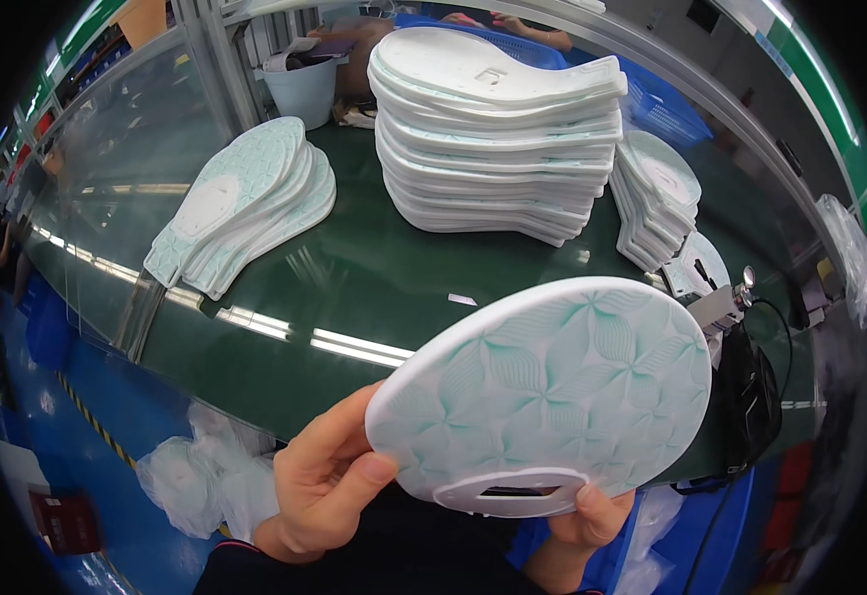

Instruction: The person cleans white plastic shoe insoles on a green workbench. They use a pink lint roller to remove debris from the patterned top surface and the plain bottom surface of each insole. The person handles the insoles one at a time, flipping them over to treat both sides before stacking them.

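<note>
Up close I hold a white oval plastic panel (pixel 552 382) with a teal leaf-like pattern. A slotted oval plate lies at its lower edge. My left hand (pixel 329 476) grips the panel's left rim, thumb on the patterned face and fingers behind. By the slot, my right hand (pixel 597 516) pinches the lower edge, its thumb on the front and its other fingers mostly hidden behind. Beyond the panel stands a tall stack of white paddle-shaped panels (pixel 493 159). Smaller groups of similar panels are fanned out at the left (pixel 240 203) and stacked at the right (pixel 656 193).
The green table (pixel 354 268) carries a small pale scrap (pixel 462 298). At the back are a light bucket (pixel 299 89) and a blue basket (pixel 661 104). A metal fixture (pixel 721 302) and a black bag (pixel 751 397) sit at the right. Another person's hands (pixel 513 25) show far back.
</note>
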The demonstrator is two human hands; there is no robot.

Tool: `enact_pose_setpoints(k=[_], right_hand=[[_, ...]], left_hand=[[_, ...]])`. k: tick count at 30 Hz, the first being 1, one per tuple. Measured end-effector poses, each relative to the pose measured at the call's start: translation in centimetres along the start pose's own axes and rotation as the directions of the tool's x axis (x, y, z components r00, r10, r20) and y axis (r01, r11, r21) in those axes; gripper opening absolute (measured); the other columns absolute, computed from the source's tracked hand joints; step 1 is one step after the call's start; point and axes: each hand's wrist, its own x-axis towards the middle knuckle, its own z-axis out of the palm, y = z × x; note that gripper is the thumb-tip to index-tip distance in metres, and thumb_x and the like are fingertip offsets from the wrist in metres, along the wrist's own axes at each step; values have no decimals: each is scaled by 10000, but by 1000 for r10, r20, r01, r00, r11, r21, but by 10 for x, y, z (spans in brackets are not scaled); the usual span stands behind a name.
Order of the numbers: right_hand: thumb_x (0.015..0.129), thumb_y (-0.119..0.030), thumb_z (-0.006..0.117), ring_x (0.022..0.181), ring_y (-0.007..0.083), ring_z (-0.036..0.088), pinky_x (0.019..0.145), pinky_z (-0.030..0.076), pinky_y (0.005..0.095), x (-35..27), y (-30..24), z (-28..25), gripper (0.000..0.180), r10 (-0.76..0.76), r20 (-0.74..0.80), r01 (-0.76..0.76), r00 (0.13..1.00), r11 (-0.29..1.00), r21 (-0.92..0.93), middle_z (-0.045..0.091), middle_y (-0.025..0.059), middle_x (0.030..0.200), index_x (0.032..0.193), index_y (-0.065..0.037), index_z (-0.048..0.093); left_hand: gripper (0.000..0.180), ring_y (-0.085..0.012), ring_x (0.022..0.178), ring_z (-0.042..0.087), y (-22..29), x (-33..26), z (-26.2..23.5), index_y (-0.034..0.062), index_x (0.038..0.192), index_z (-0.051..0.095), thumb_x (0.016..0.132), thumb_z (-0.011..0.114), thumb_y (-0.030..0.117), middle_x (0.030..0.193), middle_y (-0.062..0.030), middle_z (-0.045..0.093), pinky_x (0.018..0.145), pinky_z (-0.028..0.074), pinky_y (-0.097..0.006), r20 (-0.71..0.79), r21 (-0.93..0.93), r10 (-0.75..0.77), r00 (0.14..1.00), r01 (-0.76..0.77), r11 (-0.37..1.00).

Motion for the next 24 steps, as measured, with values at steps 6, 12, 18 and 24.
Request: enact_pose_setpoints(k=[6,12,18,24], right_hand=[[640,86,567,1040,324,511,898,396,441,0,2,-4,614,-23,65,20,998,999,46,490,211,1160,1222,65,371],[653,85,556,1021,331,524,871,421,453,-3,1,-3,603,13,10,-14,1000,999,44,492,227,1151,1223,76,360],[662,90,549,1031,333,517,871,421,460,-2,2,-1,600,-3,41,0,999,996,84,486,232,1159,1228,77,352],[703,51,522,1009,372,525,862,429,509,-2,8,-2,562,-42,30,42,999,999,23,459,262,1170,1231,86,331]], left_hand=[[425,-232,1043,518,1,0,2,-128,1227,338,840,475,-18,1135,-225,512,899,393,-314,8,-80,26,1000,-25,997],[422,-219,1011,538,3,-2,1,-127,1216,359,830,495,-28,1102,-215,537,881,408,-305,-3,-59,30,1000,-30,998],[403,-210,970,559,1,-4,1,-130,1192,390,818,505,-34,1051,-204,568,857,424,-297,-50,-54,30,998,-33,998],[408,-198,931,568,-2,-7,-2,-128,1170,411,805,537,2,1020,-196,580,829,431,-291,-115,1,27,993,-27,1000]])
